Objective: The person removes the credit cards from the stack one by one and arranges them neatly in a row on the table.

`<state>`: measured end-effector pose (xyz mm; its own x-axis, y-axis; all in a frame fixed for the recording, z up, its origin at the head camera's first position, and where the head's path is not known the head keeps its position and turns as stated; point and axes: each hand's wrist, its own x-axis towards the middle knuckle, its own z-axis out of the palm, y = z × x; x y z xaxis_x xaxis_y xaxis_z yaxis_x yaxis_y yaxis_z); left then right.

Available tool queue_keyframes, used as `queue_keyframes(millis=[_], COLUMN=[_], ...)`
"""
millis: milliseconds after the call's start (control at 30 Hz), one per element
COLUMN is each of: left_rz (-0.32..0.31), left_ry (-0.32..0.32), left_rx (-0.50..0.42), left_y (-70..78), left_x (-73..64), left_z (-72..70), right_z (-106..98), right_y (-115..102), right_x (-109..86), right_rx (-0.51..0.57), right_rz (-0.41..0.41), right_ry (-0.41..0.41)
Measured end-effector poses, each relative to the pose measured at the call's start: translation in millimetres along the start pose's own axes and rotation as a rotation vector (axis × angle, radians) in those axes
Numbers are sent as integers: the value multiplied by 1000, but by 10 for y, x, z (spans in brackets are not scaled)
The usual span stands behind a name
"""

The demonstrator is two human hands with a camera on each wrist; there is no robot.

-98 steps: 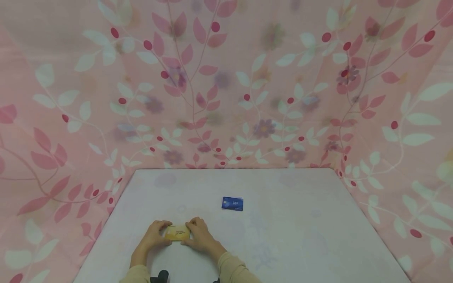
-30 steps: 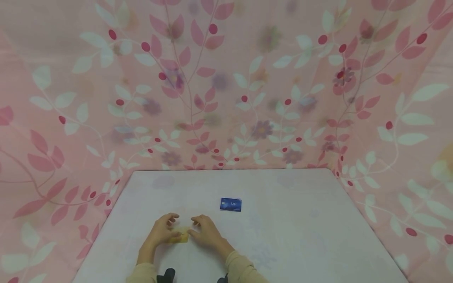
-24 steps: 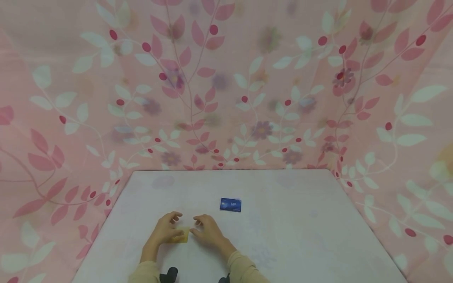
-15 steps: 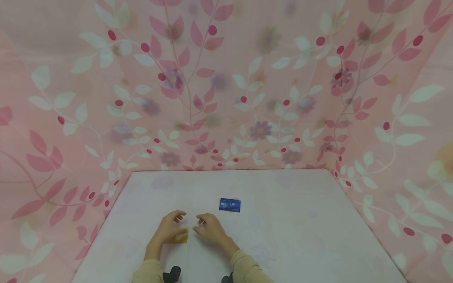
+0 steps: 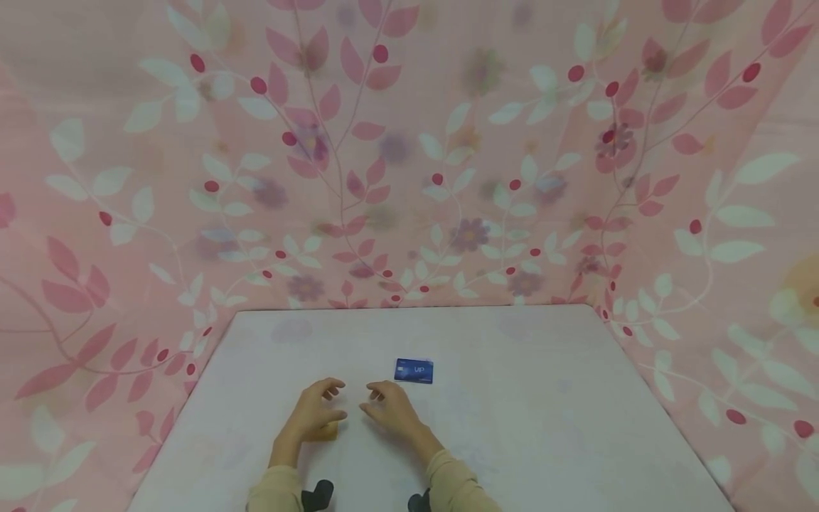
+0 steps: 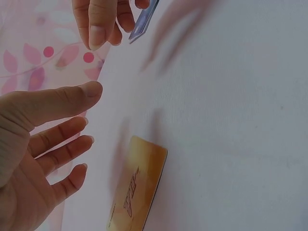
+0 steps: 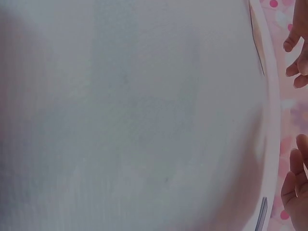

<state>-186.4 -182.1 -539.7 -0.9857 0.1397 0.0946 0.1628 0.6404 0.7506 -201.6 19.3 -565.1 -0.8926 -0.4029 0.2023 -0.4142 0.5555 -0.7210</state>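
A gold-yellow card (image 5: 328, 431) lies on the white table, partly hidden beneath my left hand (image 5: 313, 412) in the head view. The left wrist view shows more of this yellow card (image 6: 136, 185), with dark lettering on it, apart from the left hand's loosely bent fingers. My right hand (image 5: 393, 414) is raised a short way to the right, fingers bent and thumb apart, holding nothing. Beyond it lies a blue card (image 5: 414, 370) marked "VIP", flat on the table. In the right wrist view, the right hand (image 7: 297, 185) shows only at the right edge.
The white table (image 5: 544, 398) reaches back to a pink cloth wall (image 5: 409, 213) printed with leaves and flowers, which also encloses both sides. Dark wrist-worn pieces show near both sleeves at the bottom of the head view.
Both hands held the yellow card's ends 3.3 seconds ago. They have let go, risen and shifted right and forward. The yellow card stays on the table; the blue card has not moved.
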Motion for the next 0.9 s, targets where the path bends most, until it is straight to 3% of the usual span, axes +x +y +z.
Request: queue_keyframes(millis=[900], left_rz=[66], left_ry=[-29], left_rx=[-20], left_y=[135], left_x=[227], left_z=[220], right_z=[-236], right_y=[184], right_x=[9], right_rx=[8], right_rz=[-1], right_ry=[91])
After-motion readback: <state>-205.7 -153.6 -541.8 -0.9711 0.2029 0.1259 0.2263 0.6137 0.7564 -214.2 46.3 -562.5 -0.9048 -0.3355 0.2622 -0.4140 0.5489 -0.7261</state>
